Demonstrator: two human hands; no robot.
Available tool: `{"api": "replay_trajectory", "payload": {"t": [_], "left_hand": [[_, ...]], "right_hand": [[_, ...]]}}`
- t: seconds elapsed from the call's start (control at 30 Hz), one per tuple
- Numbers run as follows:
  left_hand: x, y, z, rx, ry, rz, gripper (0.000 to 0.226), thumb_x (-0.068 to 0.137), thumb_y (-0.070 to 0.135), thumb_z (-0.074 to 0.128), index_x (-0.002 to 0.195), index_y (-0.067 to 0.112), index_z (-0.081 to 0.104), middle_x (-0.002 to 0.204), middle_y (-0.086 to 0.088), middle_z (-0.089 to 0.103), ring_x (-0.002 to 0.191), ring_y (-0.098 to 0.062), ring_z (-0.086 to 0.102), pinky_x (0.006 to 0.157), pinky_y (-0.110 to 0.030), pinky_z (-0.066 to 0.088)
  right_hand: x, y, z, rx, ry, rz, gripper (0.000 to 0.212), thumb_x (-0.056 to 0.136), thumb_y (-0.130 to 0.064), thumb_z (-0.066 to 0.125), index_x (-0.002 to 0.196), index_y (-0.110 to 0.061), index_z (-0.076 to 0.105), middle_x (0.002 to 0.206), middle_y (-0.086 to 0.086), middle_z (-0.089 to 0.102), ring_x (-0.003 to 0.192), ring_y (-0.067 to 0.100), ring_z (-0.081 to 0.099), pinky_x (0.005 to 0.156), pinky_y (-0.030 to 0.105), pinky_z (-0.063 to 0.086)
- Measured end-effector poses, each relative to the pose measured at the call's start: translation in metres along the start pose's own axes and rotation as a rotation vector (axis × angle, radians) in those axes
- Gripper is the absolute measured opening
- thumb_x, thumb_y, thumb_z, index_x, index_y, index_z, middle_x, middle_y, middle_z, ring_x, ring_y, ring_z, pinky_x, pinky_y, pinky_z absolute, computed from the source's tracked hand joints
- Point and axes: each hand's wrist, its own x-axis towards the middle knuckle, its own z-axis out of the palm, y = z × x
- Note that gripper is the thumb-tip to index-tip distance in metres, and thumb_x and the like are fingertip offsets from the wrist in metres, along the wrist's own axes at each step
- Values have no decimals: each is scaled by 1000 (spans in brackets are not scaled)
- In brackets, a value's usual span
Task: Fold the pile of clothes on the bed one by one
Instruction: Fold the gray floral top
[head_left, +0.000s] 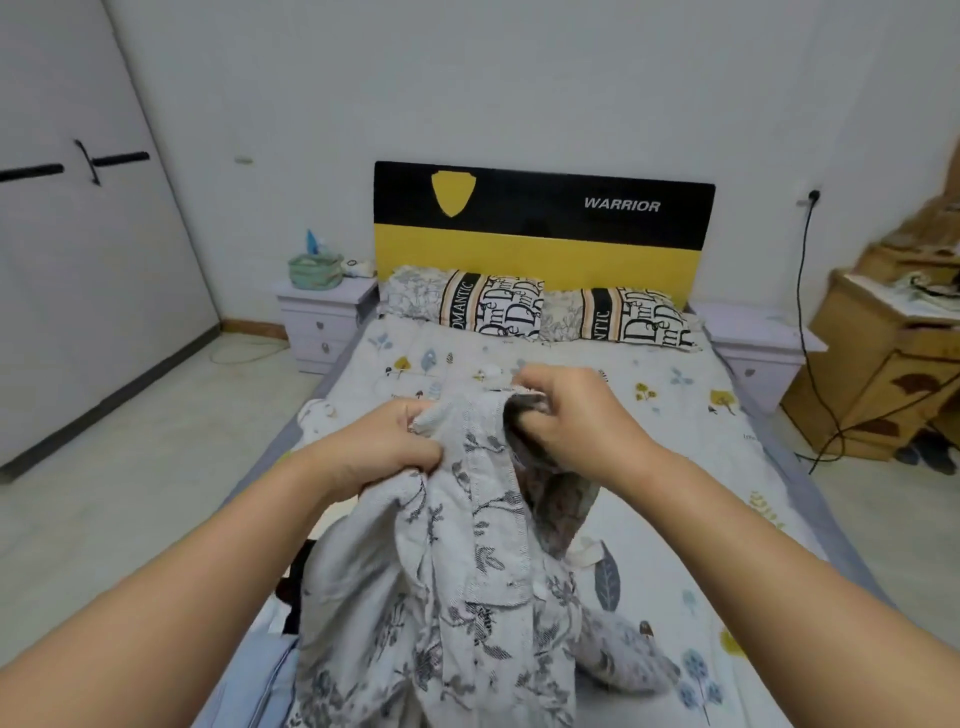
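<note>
We hold the shirt (467, 545) up over the bed (675, 467), left hand (384, 447) and right hand (566, 415) each clamped on its top edge.

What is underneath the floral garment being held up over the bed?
Under the floral garment, gripped by the left hand and right hand, lies the printed bedsheet. At its lower left, dark and light blue fabric peeks out; what else it covers cannot be seen.

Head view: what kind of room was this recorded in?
A home bedroom, most likely: a bed with a black-and-yellow headboard, two patterned pillows and a white nightstand beside it.
</note>
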Motion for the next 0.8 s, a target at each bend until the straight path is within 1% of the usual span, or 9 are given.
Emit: {"api": "replay_trajectory", "payload": {"t": [0.1,0.23,0.3,0.37,0.5,0.57,0.63,0.7,0.8], "left_hand": [[1,-5,1,174,14,3,8,61,7,57,65,14,56,55,5,58,53,-11,52,54,-20,42],[4,-9,12,265,257,131,24,85,8,62,67,20,52,57,16,59,58,1,52,56,-15,39],[3,-10,19,316,420,173,8,86,19,63,93,17,58,87,9,63,83,-8,57,73,-24,43],[-5,-12,30,316,580,193,38,85,34,60,117,16,49,111,4,51,104,-11,49,90,-27,40],[-29,-6,64,267,660,301,63,63,66,45,109,23,40,109,7,41,104,-5,41,92,-20,34],[-30,-9,72,346,676,243,68,63,62,55,115,22,38,112,10,33,109,-5,35,95,-21,31],[-29,-11,72,435,697,211,58,73,38,67,120,16,41,112,10,31,113,-9,37,96,-20,31],[-32,-10,66,439,695,186,44,78,15,64,118,19,46,111,12,36,111,-9,43,90,-18,32],[-42,-11,39,488,583,41,36,77,5,59,105,27,50,104,11,52,93,-8,52,75,-21,37]], "right_hand": [[13,-22,-9,70,77,90,14,87,1,48,81,-10,56,63,0,50,57,17,45,49,26,32],[30,-47,-17,44,108,118,17,87,1,43,74,-9,50,69,6,50,69,23,46,54,29,31],[35,-53,-19,58,130,163,19,85,3,39,71,-8,45,64,6,43,62,22,40,50,28,26],[39,-55,-21,60,157,196,14,85,3,39,75,-5,45,62,6,39,59,22,36,48,28,23],[40,-59,-21,59,163,206,12,85,2,40,83,-1,52,64,8,42,59,22,36,48,28,24],[40,-60,-21,51,167,202,15,86,1,42,87,4,56,71,13,49,64,23,40,52,28,28],[40,-58,-22,30,170,202,13,86,0,44,86,3,56,79,16,53,68,23,42,56,29,31],[38,-55,-24,0,174,215,10,86,1,45,81,-4,54,79,15,53,71,24,44,59,30,32],[36,-41,-30,-12,197,240,10,86,0,48,81,-1,57,81,17,58,76,29,53,60,32,37]]}}
